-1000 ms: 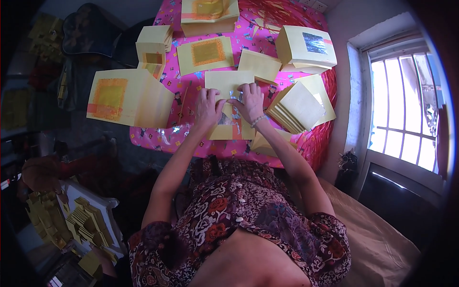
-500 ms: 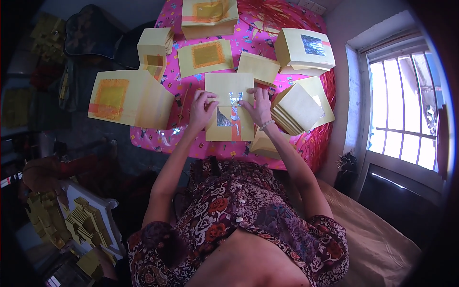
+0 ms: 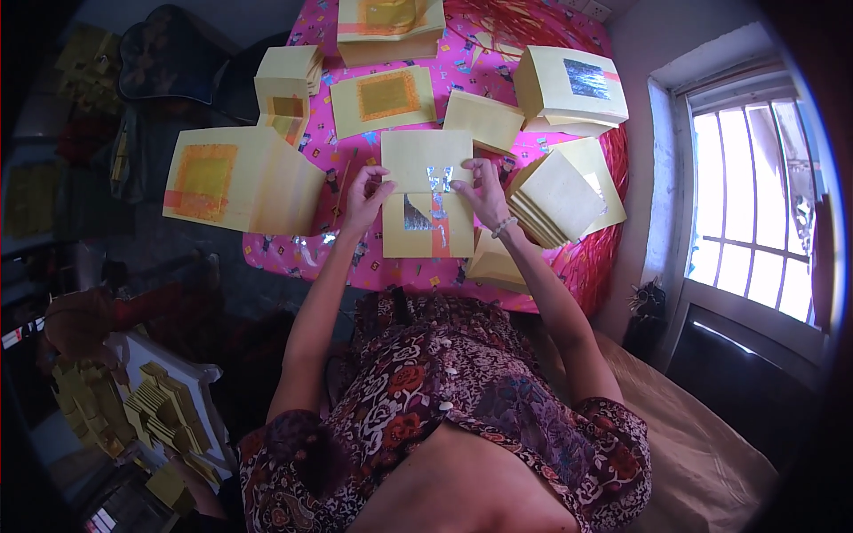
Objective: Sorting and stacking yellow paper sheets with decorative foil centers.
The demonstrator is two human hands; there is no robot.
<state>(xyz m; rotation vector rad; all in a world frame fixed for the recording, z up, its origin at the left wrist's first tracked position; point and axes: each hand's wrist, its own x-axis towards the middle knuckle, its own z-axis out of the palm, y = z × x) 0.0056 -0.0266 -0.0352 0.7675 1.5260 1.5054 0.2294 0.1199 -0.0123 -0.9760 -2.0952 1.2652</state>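
A yellow paper sheet [image 3: 428,197] with a silver foil patch and an orange strip lies on the pink patterned table [image 3: 293,253] in front of me. Its upper part is folded over. My left hand [image 3: 364,197] presses on the sheet's left edge, fingers spread. My right hand [image 3: 481,191], with a bead bracelet on its wrist, pinches the fold near the foil at the right side. Both hands hold the sheet flat against the table.
Stacks of yellow paper ring the sheet: a fanned pile [image 3: 560,195] at right, a thick stack with silver foil [image 3: 573,86] beyond it, sheets with orange squares [image 3: 384,98] behind, a big sheet [image 3: 233,180] hanging off the left edge. A barred window [image 3: 755,204] is right. A tray of folded papers [image 3: 164,413] sits lower left.
The sheet has been unfolded and spread out toward me, now showing its silver patch. My hands moved apart from the middle to its left and right sides.
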